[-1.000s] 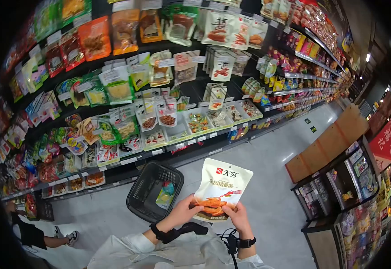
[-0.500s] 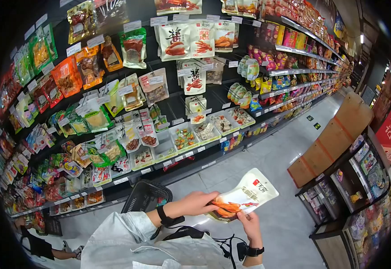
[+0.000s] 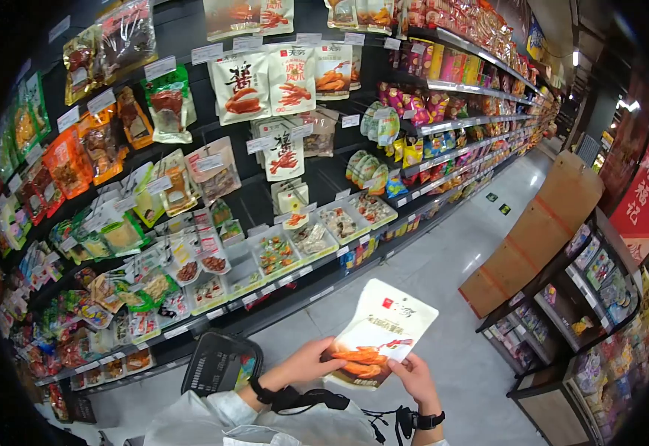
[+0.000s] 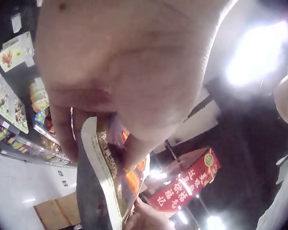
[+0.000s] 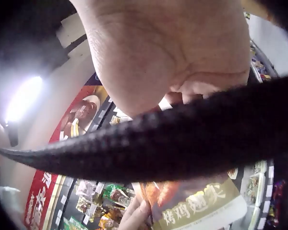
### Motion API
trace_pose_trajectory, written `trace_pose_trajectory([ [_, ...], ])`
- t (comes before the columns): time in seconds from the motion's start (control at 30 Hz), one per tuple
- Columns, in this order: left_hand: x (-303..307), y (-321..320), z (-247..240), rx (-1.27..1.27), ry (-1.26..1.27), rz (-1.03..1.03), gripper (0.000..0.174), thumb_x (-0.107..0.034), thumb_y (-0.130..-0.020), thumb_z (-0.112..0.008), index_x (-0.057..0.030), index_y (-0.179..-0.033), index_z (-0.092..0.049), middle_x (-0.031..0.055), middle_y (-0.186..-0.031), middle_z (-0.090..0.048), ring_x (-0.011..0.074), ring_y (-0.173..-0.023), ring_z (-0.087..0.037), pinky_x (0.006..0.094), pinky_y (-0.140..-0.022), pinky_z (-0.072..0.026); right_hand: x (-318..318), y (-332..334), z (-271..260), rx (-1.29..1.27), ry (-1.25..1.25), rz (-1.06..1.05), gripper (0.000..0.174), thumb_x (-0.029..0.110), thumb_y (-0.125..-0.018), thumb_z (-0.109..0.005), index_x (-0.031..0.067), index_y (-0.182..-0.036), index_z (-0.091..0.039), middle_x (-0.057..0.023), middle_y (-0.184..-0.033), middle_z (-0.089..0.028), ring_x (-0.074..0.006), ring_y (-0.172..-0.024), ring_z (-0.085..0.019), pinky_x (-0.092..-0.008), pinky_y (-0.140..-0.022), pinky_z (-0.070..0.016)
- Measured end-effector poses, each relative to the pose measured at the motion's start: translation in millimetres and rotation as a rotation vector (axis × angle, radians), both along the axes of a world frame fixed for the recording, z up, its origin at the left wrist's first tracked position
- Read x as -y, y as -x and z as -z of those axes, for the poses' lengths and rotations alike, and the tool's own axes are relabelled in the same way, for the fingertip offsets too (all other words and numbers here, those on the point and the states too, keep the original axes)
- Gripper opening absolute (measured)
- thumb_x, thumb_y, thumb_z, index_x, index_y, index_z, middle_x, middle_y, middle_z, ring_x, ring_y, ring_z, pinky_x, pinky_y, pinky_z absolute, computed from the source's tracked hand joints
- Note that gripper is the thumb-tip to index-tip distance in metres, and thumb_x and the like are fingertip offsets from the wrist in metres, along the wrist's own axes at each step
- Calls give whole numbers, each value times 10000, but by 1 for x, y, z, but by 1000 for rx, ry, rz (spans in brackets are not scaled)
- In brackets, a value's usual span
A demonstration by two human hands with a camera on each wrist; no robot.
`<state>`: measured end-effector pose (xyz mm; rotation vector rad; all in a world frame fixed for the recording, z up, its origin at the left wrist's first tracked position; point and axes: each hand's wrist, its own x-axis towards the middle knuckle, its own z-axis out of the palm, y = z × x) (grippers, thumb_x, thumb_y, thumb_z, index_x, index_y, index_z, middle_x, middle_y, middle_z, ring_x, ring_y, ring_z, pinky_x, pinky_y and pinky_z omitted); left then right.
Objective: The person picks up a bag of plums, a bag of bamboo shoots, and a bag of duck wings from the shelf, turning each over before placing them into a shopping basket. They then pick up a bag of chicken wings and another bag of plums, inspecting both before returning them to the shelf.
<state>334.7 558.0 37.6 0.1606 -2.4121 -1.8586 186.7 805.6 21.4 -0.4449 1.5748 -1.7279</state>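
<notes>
A white and brown snack pouch (image 3: 384,334), printed with orange-red chicken pieces, is held up in front of the body with its printed face showing. My left hand (image 3: 311,362) pinches its left edge, thumb across the front. On the opposite side my right hand (image 3: 416,377) pinches the lower right edge. The left wrist view shows the pouch (image 4: 103,167) nearly edge-on between thumb and fingers. In the right wrist view a dark strap hides much of the hand; the pouch (image 5: 197,206) shows below it.
A black shopping basket (image 3: 217,364) with a few packs inside stands on the floor at lower left. Shelves of hanging snack bags (image 3: 243,89) run along the left and back. A brown cardboard panel (image 3: 533,234) and a dark display rack (image 3: 562,305) stand to the right.
Both hands stay on the pouch, which swings right and tilts, then comes back slightly left. The head view turns right, so the shelves and basket shift left.
</notes>
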Motion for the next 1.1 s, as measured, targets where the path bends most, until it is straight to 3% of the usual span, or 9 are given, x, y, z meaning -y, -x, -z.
trace_pose_trajectory([
  [0.2,55,41,61,65,-140,-132,411,-308,-906,-723,-34,-1187,-603,59,-930,-685,125,-795,-621,297,-708,-507,61,80,-8,-157,-57,-153,368,70,-974,-613,-55,-1313,-544,-81,-1196,-665,-127,-1083,-618,-287,-959,-494],
  [0.33,115,97,44,-31,-191,-176,373,-242,-917,-713,-30,-1201,-597,52,-967,-691,120,-827,-632,293,-749,-516,121,145,-28,-266,-112,-234,364,69,-970,-617,-38,-1311,-550,-65,-1178,-666,-120,-1084,-614,-284,-956,-488],
  [0.4,142,127,8,-164,-46,-255,331,-228,-914,-716,-14,-1144,-610,48,-937,-688,118,-820,-633,293,-747,-516,152,176,-56,-346,-157,-286,372,62,-967,-616,-30,-1320,-541,-59,-1179,-664,-118,-1090,-609,-287,-957,-485],
  [0.5,189,173,-19,-197,-20,-268,330,-222,-910,-717,-9,-1136,-605,58,-913,-683,117,-817,-633,295,-739,-514,201,224,-93,-427,-37,-320,425,43,-952,-630,-19,-1352,-500,-60,-1236,-635,-125,-1140,-587,-295,-978,-477],
  [0.6,217,210,-78,-307,-50,-298,311,-205,-923,-698,-9,-1143,-599,48,-914,-683,102,-798,-627,288,-729,-512,247,270,-130,-528,45,-357,604,1,-944,-613,19,-1478,-329,-100,-1312,-588,-168,-1206,-561,-328,-1005,-468],
  [0.8,268,287,-134,-495,-139,-423,260,-165,-933,-680,-4,-1115,-586,39,-934,-677,75,-787,-620,261,-699,-500,349,332,-203,-676,346,-173,890,-57,-918,-578,120,-1569,2,-214,-1458,-420,-275,-1290,-510,-400,-1032,-459],
  [0.93,304,350,-154,-633,-30,-586,249,-147,-912,-689,5,-1082,-589,43,-891,-667,80,-736,-591,263,-667,-492,418,374,-233,-777,561,-69,907,-78,-897,-579,136,-1577,-17,-212,-1497,-353,-287,-1315,-476,-411,-1057,-439],
  [1.0,317,370,-177,-546,-44,-594,274,-136,-926,-675,-3,-1149,-587,20,-982,-658,65,-817,-587,239,-733,-482,447,398,-242,-815,633,-60,803,-83,-903,-563,88,-1567,-147,-189,-1504,-360,-260,-1310,-476,-392,-1070,-420],
  [1.1,343,413,-186,-645,80,-715,269,-151,-913,-678,7,-1117,-599,59,-889,-663,109,-724,-584,280,-678,-485,483,446,-251,-945,581,-73,666,-80,-910,-550,25,-1518,-301,-165,-1482,-402,-218,-1293,-481,-353,-1075,-401],
])
